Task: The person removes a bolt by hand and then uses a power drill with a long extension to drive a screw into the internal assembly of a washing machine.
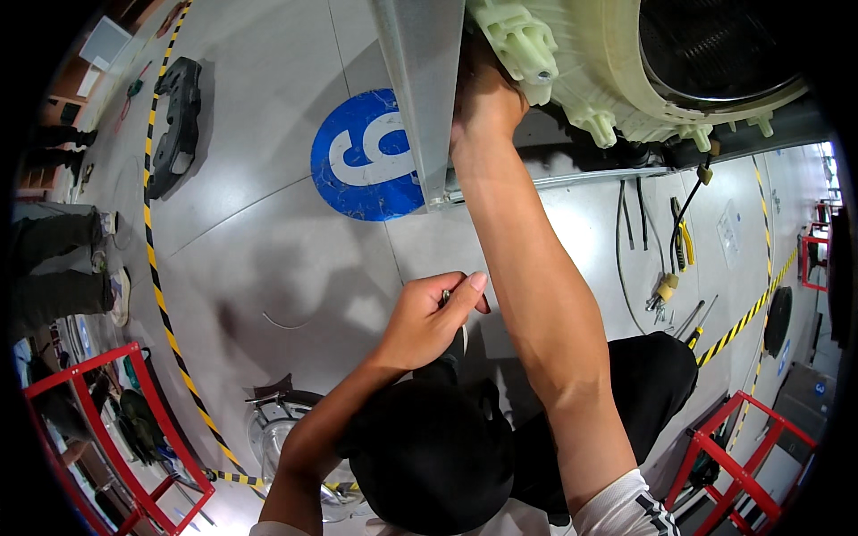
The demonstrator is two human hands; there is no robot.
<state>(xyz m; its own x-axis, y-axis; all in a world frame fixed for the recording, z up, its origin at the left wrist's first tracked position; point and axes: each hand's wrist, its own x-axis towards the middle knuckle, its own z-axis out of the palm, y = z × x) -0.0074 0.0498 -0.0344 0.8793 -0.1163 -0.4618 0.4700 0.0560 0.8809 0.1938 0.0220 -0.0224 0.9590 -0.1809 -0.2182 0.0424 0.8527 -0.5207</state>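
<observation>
My right hand (492,100) reaches in between an upright grey metal panel (418,85) and the pale plastic tub (599,67) of what looks like a front-loading washing machine. Its fingers are hidden behind the panel and the tub, so their grip does not show. Closer to me, my left hand (427,317) hovers beside my right forearm with its fingers curled and the thumb pressed over them. A small dark metallic bit shows in that fist, too small to name. Inside the tub's round opening sits a dark perforated drum (715,45).
Right of the machine lie cables (623,241), yellow-handled pliers (686,246) and a screwdriver (696,337). A ring-shaped clear door (273,438) rests near my left elbow. A black moulded block (179,129) lies far left by striped tape (154,241). Red frames (89,384) and standing people flank the area.
</observation>
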